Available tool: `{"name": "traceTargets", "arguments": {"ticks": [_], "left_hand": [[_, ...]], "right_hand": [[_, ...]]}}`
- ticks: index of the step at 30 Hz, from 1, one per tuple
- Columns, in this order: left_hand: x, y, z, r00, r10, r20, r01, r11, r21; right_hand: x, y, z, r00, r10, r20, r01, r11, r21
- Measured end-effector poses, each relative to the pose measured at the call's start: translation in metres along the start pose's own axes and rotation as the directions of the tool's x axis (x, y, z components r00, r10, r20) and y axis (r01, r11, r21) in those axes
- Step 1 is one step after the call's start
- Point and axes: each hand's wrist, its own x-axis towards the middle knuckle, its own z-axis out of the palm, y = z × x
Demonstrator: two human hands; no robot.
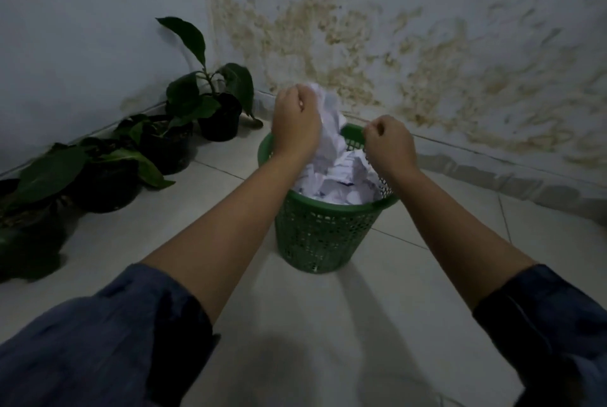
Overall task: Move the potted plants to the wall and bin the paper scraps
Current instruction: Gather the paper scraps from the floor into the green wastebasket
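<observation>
Overhead, left hand (295, 117) gripping paper scraps (330, 124)

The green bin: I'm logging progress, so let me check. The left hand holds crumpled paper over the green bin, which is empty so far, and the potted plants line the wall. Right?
Not quite. The head view shows the green bin is already heaped with crumpled paper scraps, not empty. The rest holds: the left hand grips crumpled paper above it, and the potted plants line the wall.

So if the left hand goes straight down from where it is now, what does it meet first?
Most likely the heap of paper scraps in the green bin. The left hand, gripping crumpled paper, seems above the bin's opening, though depth is unclear.
</observation>
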Motion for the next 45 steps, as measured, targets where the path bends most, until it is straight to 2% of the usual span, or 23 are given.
{"name": "traceTargets", "arguments": {"ticks": [1, 3, 5, 6, 8, 11, 12, 13, 15, 16, 17, 20, 23, 25, 26, 28, 30, 31, 35, 37, 39, 42, 45], "left_hand": [[-0.001, -0.006, 0.0, 0.994, 0.013, 0.104, -0.033, 0.982, 0.187], [-0.004, -0.022, -0.004, 0.953, -0.021, 0.301, -0.147, 0.84, 0.523], [-0.01, -0.042, -0.012, 0.909, -0.067, 0.412, -0.26, 0.68, 0.685], [-0.014, -0.05, -0.017, 0.903, -0.076, 0.424, -0.285, 0.632, 0.721], [-0.02, -0.06, -0.022, 0.902, -0.094, 0.421, -0.292, 0.586, 0.756], [-0.026, -0.059, -0.026, 0.865, -0.166, 0.473, -0.324, 0.534, 0.781], [-0.027, -0.059, -0.029, 0.861, -0.151, 0.486, -0.33, 0.563, 0.758], [-0.027, -0.058, -0.034, 0.862, -0.103, 0.496, -0.323, 0.643, 0.695], [-0.029, -0.059, -0.047, 0.877, 0.044, 0.478, -0.26, 0.881, 0.396], [-0.031, -0.063, -0.054, 0.89, 0.1, 0.445, -0.22, 0.949, 0.227], [-0.034, -0.067, -0.062, 0.897, 0.144, 0.419, -0.218, 0.967, 0.134], [-0.045, -0.087, -0.082, 0.872, 0.204, 0.445, -0.28, 0.953, 0.112], [-0.059, -0.123, -0.089, 0.87, 0.097, 0.484, -0.182, 0.975, 0.13], [-0.071, -0.154, -0.087, 0.839, -0.031, 0.543, -0.153, 0.945, 0.291], [-0.077, -0.169, -0.086, 0.797, -0.12, 0.592, -0.167, 0.898, 0.406], [-0.09, -0.196, -0.082, 0.668, -0.31, 0.677, -0.273, 0.744, 0.61], [-0.1, -0.218, -0.077, 0.568, -0.415, 0.711, -0.375, 0.638, 0.673], [-0.104, -0.225, -0.074, 0.55, -0.43, 0.716, -0.402, 0.615, 0.678], [-0.109, -0.237, -0.062, 0.632, -0.353, 0.69, -0.463, 0.542, 0.701], [-0.109, -0.239, -0.059, 0.657, -0.308, 0.688, -0.47, 0.546, 0.693], [-0.108, -0.244, -0.061, 0.697, -0.285, 0.658, -0.388, 0.622, 0.68], [-0.102, -0.239, -0.078, 0.825, -0.195, 0.53, -0.222, 0.751, 0.622], [-0.086, -0.211, -0.093, 0.964, -0.066, 0.256, -0.056, 0.895, 0.443]], "right_hand": [[0.001, 0.007, -0.003, 1.0, 0.008, -0.02, -0.009, 1.0, -0.028], [0.0, 0.019, -0.009, 0.999, 0.039, -0.003, -0.039, 0.994, -0.104], [-0.004, 0.03, -0.009, 0.991, 0.093, 0.097, -0.081, 0.989, -0.124], [-0.008, 0.035, -0.009, 0.982, 0.101, 0.159, -0.083, 0.99, -0.115], [-0.018, 0.042, -0.009, 0.969, 0.087, 0.23, -0.061, 0.991, -0.12], [-0.025, 0.038, -0.013, 0.967, 0.091, 0.238, -0.062, 0.99, -0.125], [-0.027, 0.035, -0.015, 0.963, 0.098, 0.249, -0.07, 0.99, -0.12], [-0.028, 0.031, -0.017, 0.96, 0.119, 0.254, -0.093, 0.989, -0.112], [-0.033, 0.028, -0.022, 0.955, 0.203, 0.215, -0.188, 0.978, -0.085], [-0.037, 0.028, -0.024, 0.954, 0.239, 0.183, -0.229, 0.971, -0.07], [-0.042, 0.029, -0.027, 0.955, 0.257, 0.146, -0.251, 0.966, -0.061], [-0.058, 0.034, -0.032, 0.958, 0.284, 0.037, -0.281, 0.958, -0.06], [-0.063, 0.037, -0.031, 0.957, 0.29, -0.03, -0.291, 0.956, -0.039], [-0.062, 0.037, -0.027, 0.958, 0.281, -0.052, -0.283, 0.958, -0.042], [-0.061, 0.037, -0.025, 0.959, 0.278, -0.058, -0.281, 0.958, -0.051], [-0.06, 0.038, -0.021, 0.959, 0.275, -0.065, -0.279, 0.958, -0.061], [-0.059, 0.041, -0.019, 0.961, 0.268, -0.069, -0.273, 0.959, -0.072], [-0.058, 0.043, -0.018, 0.962, 0.265, -0.069, -0.27, 0.96, -0.078], [-0.055, 0.049, -0.017, 0.966, 0.25, -0.063, -0.254, 0.964, -0.074], [-0.055, 0.05, -0.016, 0.968, 0.245, -0.05, -0.248, 0.966, -0.074], [-0.057, 0.05, -0.016, 0.969, 0.245, -0.035, -0.247, 0.966, -0.076], [-0.058, 0.048, -0.018, 0.971, 0.236, -0.025, -0.237, 0.966, -0.1], [-0.06, 0.046, -0.021, 0.973, 0.23, -0.011, -0.229, 0.966, -0.123]]}}
